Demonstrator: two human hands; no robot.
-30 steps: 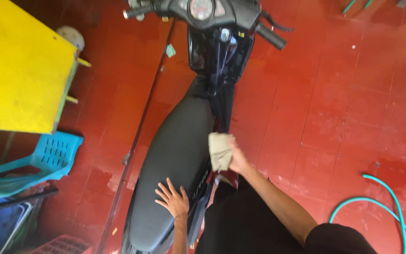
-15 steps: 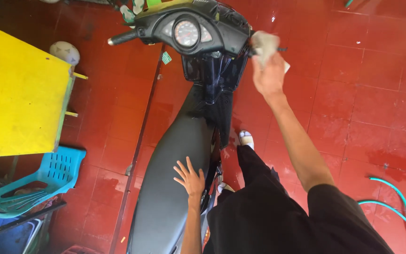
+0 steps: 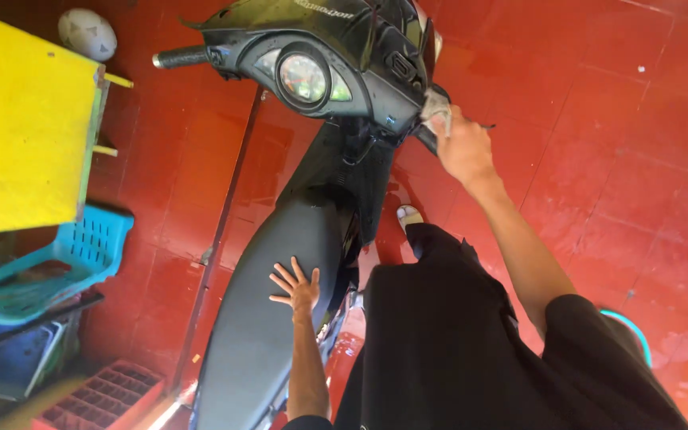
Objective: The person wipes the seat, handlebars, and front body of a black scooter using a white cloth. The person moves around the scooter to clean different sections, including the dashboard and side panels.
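A black scooter [image 3: 336, 159] stands on a red tiled floor, seen from above. My left hand [image 3: 296, 285] lies flat with spread fingers on its dark grey seat [image 3: 272, 334]. My right hand [image 3: 462, 147] is closed on a pale cloth [image 3: 435, 107] and presses it against the right handlebar end, beside the dashboard with its round gauge [image 3: 304, 77]. The left handlebar grip [image 3: 181, 57] sticks out bare. My black-clad legs stand to the right of the seat.
A yellow table [image 3: 21, 119] stands at left, with a turquoise plastic chair [image 3: 49, 267] under its edge. A white helmet [image 3: 87, 33] lies at top left. A red crate [image 3: 93, 398] sits at bottom left. A turquoise hose [image 3: 631, 330] shows at right.
My right hand with the cloth went from beside the seat up to the right handlebar. The view moved forward over the dashboard. My left hand stayed on the seat.
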